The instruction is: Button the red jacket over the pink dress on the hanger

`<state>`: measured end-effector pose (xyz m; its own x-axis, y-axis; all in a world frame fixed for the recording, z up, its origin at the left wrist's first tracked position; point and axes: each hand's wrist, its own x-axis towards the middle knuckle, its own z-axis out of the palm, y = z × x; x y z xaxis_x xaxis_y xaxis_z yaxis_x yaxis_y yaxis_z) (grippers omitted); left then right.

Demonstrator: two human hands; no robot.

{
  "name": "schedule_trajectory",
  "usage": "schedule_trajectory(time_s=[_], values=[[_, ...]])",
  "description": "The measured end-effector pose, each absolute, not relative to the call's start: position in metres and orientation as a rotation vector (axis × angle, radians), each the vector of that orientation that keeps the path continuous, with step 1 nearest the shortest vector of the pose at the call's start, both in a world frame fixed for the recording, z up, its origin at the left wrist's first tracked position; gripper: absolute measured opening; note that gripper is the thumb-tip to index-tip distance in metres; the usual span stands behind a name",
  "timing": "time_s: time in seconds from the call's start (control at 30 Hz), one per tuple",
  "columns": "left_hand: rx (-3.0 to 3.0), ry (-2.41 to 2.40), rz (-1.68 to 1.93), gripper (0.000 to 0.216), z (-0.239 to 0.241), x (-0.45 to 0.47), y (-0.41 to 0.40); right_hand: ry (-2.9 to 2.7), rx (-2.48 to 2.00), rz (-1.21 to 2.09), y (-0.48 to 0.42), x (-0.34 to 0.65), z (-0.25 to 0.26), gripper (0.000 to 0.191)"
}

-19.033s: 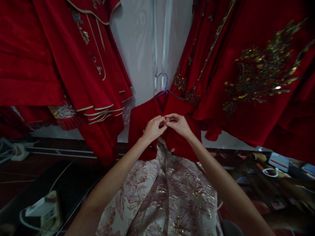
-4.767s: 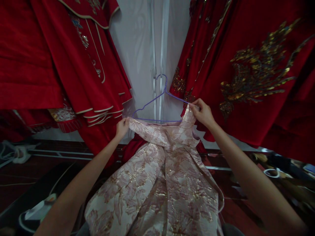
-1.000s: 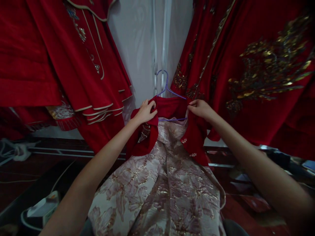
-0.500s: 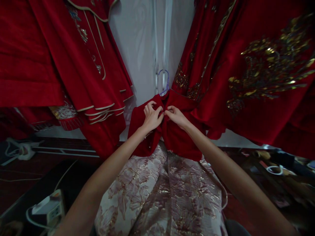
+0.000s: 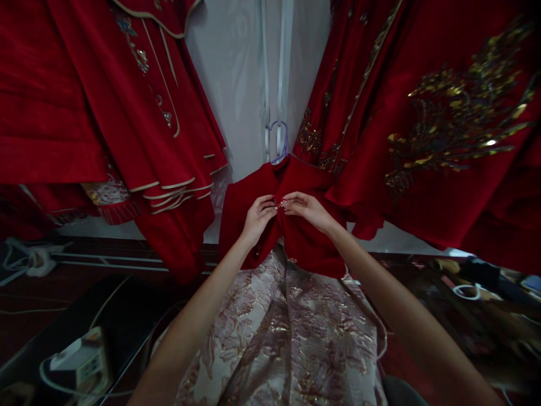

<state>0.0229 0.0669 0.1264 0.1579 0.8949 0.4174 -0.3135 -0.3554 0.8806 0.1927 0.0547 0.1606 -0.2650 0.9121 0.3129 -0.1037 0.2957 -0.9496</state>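
A small red jacket (image 5: 245, 197) hangs on a purple wire hanger (image 5: 279, 141) over a pale pink and gold brocade skirt (image 5: 287, 338). My left hand (image 5: 258, 217) and my right hand (image 5: 305, 210) meet at the jacket's front opening. Both pinch the two front edges together at a small sparkly fastening (image 5: 281, 204). The fingers of both hands are closed on the cloth. Only the hanger's hook shows above the collar.
Large red embroidered garments hang on the left (image 5: 105, 101) and on the right (image 5: 422, 124), close beside the jacket. A white wall (image 5: 249, 84) lies behind. A power strip (image 5: 80, 361) with cables sits low left. Small items and a tape roll (image 5: 467, 290) lie low right.
One second ago my hands held the jacket's shoulders apart on the hanger. They have since drawn the two front edges together and slid down to the fastening.
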Motion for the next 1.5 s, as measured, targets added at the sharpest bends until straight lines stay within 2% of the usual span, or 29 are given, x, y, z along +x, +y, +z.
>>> schedule_trajectory(time_s=[0.47,0.63,0.97,1.2,1.5], values=[[1.429,0.714,1.589,0.021,0.131,0.026,0.073,-1.599,-0.889,0.639,0.053,0.179,0.159,0.033],[1.565,0.803,1.588,0.017,0.137,0.022,0.072,-1.555,-0.894,0.634,0.057,0.177,0.152,0.034],[1.55,0.828,1.576,0.026,0.139,0.028,0.063,-1.469,-0.93,0.525,0.055,0.172,0.144,0.029],[1.564,0.845,1.562,0.027,0.137,0.032,0.07,-1.499,-0.912,0.556,0.055,0.18,0.143,0.038],[1.703,0.846,1.484,0.025,0.143,0.022,0.076,-1.521,-0.918,0.544,0.06,0.182,0.142,0.038]])
